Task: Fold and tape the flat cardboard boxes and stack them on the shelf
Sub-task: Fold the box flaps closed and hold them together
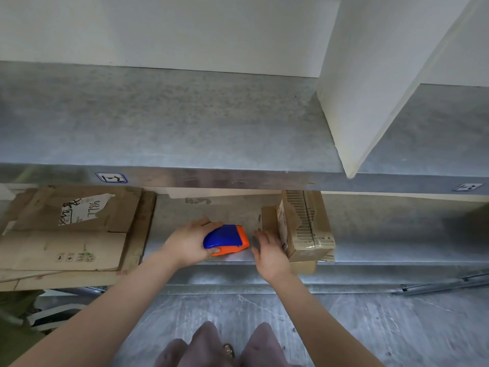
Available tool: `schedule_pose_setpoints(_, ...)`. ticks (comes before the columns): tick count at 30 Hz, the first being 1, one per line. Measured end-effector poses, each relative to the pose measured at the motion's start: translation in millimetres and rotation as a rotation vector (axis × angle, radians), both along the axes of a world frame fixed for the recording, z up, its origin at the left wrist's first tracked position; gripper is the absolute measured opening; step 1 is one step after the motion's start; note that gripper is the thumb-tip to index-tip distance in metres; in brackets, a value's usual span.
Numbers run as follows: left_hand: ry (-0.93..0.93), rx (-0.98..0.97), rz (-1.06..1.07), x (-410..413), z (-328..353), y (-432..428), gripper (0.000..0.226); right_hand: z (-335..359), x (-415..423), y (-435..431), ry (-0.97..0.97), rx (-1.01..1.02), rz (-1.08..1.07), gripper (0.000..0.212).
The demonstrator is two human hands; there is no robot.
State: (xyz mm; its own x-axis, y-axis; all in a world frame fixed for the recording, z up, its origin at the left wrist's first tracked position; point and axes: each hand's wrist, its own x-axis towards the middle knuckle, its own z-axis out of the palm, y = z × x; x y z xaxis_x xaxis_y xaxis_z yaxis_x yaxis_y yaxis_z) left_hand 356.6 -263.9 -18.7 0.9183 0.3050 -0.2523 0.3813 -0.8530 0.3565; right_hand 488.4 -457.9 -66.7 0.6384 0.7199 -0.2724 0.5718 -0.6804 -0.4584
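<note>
head view: grey metal shelf (383, 234), left hand (189, 243) around tape dispenser (226, 238), right hand (270, 256) spread

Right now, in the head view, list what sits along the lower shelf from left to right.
In order: flattened cardboard pile → left hand → blue and orange tape dispenser → right hand → stacked cardboard boxes.

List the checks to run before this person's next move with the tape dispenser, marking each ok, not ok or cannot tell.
1. Left hand grips tape dispenser: ok.
2. Right hand free, fingers straight: ok.
3. Flat cardboard waiting on lower shelf: ok.
4. Tape remaining in dispenser: cannot tell.
5. Small box fully taped: cannot tell.
6. Bare room on upper shelf for stacking: ok.
</note>
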Motion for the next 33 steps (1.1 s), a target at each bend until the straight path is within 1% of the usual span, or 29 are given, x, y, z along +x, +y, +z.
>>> schedule_pose_setpoints(2,-0.027,0.067,-0.028,1,2,-5,0.069,-1,0,0,0.000,-0.004,0.005,0.050)
schedule_pose_setpoints(7,-0.065,0.138,-0.047,-9,12,2,0.066,-3,3,-4,0.063,-0.072,0.060,0.057)
schedule_pose_setpoints(9,-0.071,0.101,-0.024,-22,17,13,0.066,-3,3,-4,0.078,-0.063,0.064,0.057)
schedule_pose_setpoints(12,-0.138,0.013,-0.004,-33,25,16,0.066,2,0,-1,0.058,-0.028,0.065,0.055)
schedule_pose_setpoints(16,-0.268,0.008,-0.066,-32,35,7,0.061,16,-4,4,0.010,0.064,0.054,0.052)
schedule_pose_setpoints(20,-0.356,-0.010,-0.103,-33,57,11,0.061,39,-2,4,-0.041,0.196,0.051,0.048)
schedule_pose_setpoints(23,-0.436,-0.008,-0.202,-33,78,13,0.056,59,3,1,0.021,0.303,0.041,0.050)
schedule_pose_setpoints(26,-0.494,0.019,-0.258,-30,94,12,0.060,77,6,-4,0.111,0.376,0.050,0.051)
schedule_pose_setpoints(28,-0.518,0.027,-0.265,-28,102,8,0.066,87,7,-9,0.142,0.412,0.048,0.046)
schedule_pose_setpoints(29,-0.527,0.025,-0.263,-28,105,5,0.069,90,8,-13,0.134,0.426,0.037,0.040)
schedule_pose_setpoints(31,-0.544,0.029,-0.264,-27,109,-3,0.070,96,9,-22,0.094,0.451,-0.012,0.026)
schedule_pose_setpoints(33,-0.558,0.030,-0.268,-24,112,-11,0.068,102,10,-32,0.048,0.484,-0.094,0.017)
